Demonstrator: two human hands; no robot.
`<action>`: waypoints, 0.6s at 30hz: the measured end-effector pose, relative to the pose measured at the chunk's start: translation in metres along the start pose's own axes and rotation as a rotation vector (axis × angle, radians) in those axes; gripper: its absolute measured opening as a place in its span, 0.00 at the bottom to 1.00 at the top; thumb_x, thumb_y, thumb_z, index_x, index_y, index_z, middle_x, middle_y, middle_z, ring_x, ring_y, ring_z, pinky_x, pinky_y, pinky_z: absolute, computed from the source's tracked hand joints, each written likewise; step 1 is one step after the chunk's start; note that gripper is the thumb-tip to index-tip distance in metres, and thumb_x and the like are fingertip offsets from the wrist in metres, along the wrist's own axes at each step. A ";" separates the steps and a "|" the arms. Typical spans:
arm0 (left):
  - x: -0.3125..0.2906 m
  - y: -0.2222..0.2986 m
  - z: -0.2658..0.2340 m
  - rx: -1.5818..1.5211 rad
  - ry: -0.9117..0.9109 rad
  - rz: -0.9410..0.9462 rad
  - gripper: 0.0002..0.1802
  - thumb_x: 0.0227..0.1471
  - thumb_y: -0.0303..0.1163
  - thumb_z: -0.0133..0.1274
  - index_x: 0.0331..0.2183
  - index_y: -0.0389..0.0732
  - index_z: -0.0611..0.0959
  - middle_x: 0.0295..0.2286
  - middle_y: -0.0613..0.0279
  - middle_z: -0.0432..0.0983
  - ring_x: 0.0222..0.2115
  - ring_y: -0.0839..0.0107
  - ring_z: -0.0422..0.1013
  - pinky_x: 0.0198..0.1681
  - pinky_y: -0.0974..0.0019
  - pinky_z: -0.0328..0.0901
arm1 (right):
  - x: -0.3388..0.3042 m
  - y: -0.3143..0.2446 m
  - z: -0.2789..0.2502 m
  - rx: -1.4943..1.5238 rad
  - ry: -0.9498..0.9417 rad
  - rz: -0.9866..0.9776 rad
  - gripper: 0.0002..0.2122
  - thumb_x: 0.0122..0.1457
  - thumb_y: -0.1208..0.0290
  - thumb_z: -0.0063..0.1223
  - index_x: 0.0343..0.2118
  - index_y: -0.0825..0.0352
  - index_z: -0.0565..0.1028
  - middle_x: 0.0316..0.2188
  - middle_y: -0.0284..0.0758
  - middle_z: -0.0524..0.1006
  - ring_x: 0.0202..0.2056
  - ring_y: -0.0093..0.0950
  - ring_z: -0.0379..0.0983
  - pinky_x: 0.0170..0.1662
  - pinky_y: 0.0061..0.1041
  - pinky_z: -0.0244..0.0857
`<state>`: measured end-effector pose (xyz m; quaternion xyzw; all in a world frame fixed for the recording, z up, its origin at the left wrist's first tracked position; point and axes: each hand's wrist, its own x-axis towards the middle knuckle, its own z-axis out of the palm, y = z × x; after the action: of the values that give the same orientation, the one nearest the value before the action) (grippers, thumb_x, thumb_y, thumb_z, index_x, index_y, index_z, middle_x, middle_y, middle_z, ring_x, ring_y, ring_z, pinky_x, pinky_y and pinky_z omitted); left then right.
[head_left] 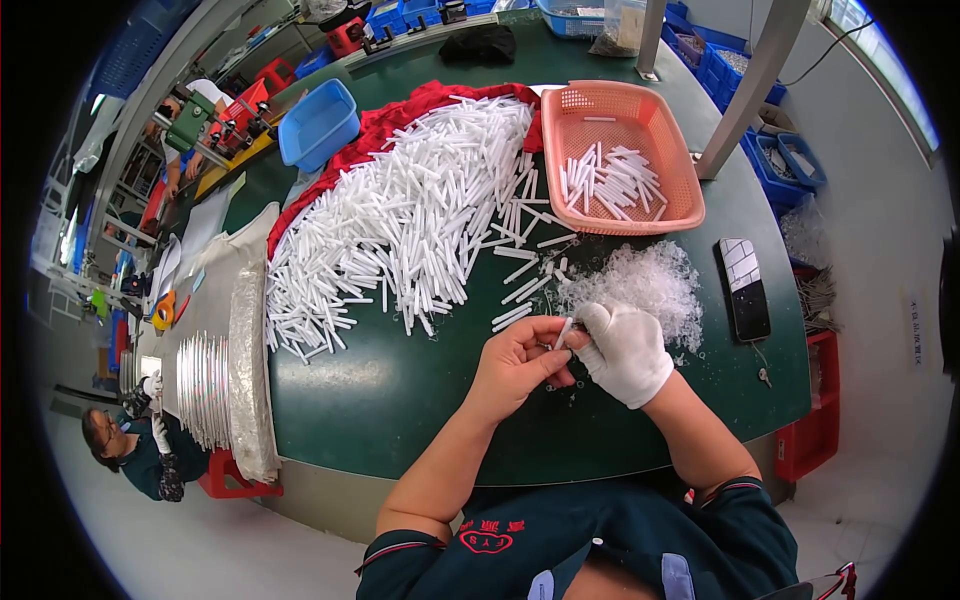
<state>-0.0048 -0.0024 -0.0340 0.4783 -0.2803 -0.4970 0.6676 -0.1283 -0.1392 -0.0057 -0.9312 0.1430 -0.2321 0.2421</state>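
White plastic tube (pixel 563 333) is pinched between both hands over the dark green counter (pixel 400 400), just below the loose pile of clear plastic bits (pixel 645 283). Left hand (pixel 515 365) is bare, fingers curled closed around the lower end of the tube. Right hand (pixel 625 350) is covered by a white glove, fingertips closed on the upper end of the same tube; the two hands are touching each other at the tube.

Relative to the clear pile:
- large heap of white tubes (pixel 400 220) is spread to its left, lying partly on a red cloth (pixel 400 115); a few stray tubes are scattered between heap and pile
- orange perforated basket (pixel 620 155) is set just above it, holding a smaller batch of white tubes
- black phone (pixel 745 288) is laid just to its right, screen up
- blue tray (pixel 318 122) is seen well to the upper left, beyond the red cloth
- stack of silvery sheets (pixel 250 370) is ranged along the counter's far left edge

Another person (pixel 135 450) is seen at the lower left, well apart from the pile, below the counter edge
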 end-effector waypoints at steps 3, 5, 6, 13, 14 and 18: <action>0.000 0.000 0.000 0.039 -0.003 0.003 0.19 0.50 0.17 0.53 0.46 0.34 0.74 0.35 0.55 0.77 0.26 0.69 0.76 0.29 0.69 0.72 | 0.000 -0.002 -0.004 -0.050 -0.044 -0.001 0.09 0.54 0.63 0.55 0.28 0.63 0.71 0.22 0.40 0.72 0.25 0.42 0.72 0.26 0.39 0.65; 0.001 0.000 -0.001 0.049 -0.005 0.006 0.18 0.50 0.17 0.53 0.45 0.34 0.75 0.35 0.56 0.77 0.27 0.70 0.76 0.29 0.70 0.72 | 0.000 0.000 -0.003 -0.054 -0.037 -0.006 0.10 0.57 0.62 0.51 0.27 0.64 0.71 0.20 0.41 0.73 0.24 0.42 0.73 0.25 0.39 0.65; 0.001 0.000 -0.002 0.058 -0.007 0.011 0.17 0.51 0.18 0.53 0.45 0.34 0.76 0.34 0.57 0.78 0.27 0.71 0.75 0.29 0.70 0.72 | -0.001 0.000 -0.004 -0.054 -0.037 -0.004 0.10 0.57 0.62 0.51 0.27 0.64 0.71 0.20 0.41 0.73 0.24 0.42 0.73 0.25 0.39 0.65; 0.002 0.003 -0.003 0.103 -0.024 -0.009 0.16 0.53 0.20 0.52 0.45 0.35 0.77 0.34 0.60 0.78 0.29 0.74 0.74 0.32 0.73 0.70 | -0.001 0.001 -0.011 0.114 -0.168 0.087 0.11 0.60 0.65 0.46 0.26 0.65 0.74 0.20 0.42 0.74 0.24 0.44 0.72 0.27 0.36 0.65; 0.002 0.004 -0.001 0.120 0.003 -0.017 0.16 0.53 0.19 0.52 0.45 0.35 0.77 0.33 0.60 0.77 0.29 0.75 0.74 0.32 0.73 0.70 | -0.002 0.002 -0.009 0.147 -0.190 0.121 0.11 0.60 0.65 0.46 0.27 0.66 0.75 0.21 0.43 0.74 0.24 0.44 0.72 0.27 0.36 0.65; -0.001 -0.003 0.005 0.413 0.180 0.162 0.17 0.51 0.18 0.53 0.45 0.34 0.77 0.33 0.60 0.76 0.30 0.76 0.74 0.33 0.73 0.70 | -0.005 0.005 -0.001 0.316 -0.151 0.175 0.16 0.61 0.57 0.45 0.26 0.66 0.74 0.17 0.45 0.72 0.22 0.44 0.71 0.26 0.37 0.64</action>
<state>-0.0103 -0.0036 -0.0347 0.6230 -0.3528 -0.3293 0.6156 -0.1338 -0.1421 -0.0092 -0.8803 0.1665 -0.1594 0.4146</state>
